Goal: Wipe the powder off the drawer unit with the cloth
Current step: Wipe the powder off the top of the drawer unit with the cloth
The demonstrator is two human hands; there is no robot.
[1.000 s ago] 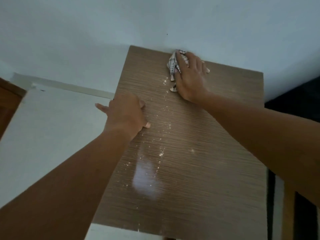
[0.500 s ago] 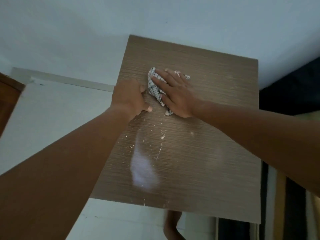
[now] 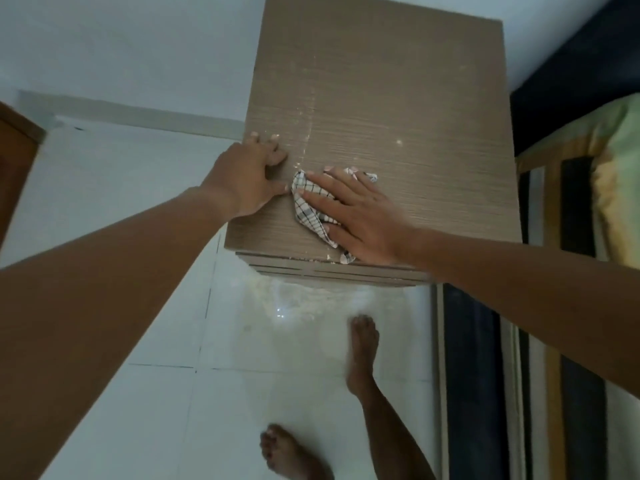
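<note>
Mid-frame, the flat right hand [image 3: 360, 220] presses the cloth [image 3: 308, 206] on the unit [image 3: 398, 98]; the left hand [image 3: 246, 181] rests beside it, loosely bent.

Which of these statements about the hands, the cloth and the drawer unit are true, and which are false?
1. The right hand presses the checked cloth flat on the drawer unit. True.
2. The left hand lies on top of the cloth. False: it rests on the unit's left edge, beside the cloth.
3. A thin line of powder lies on the top, beyond the cloth. True.
4. The cloth is at the far edge, by the wall. False: it is near the front edge.
</note>
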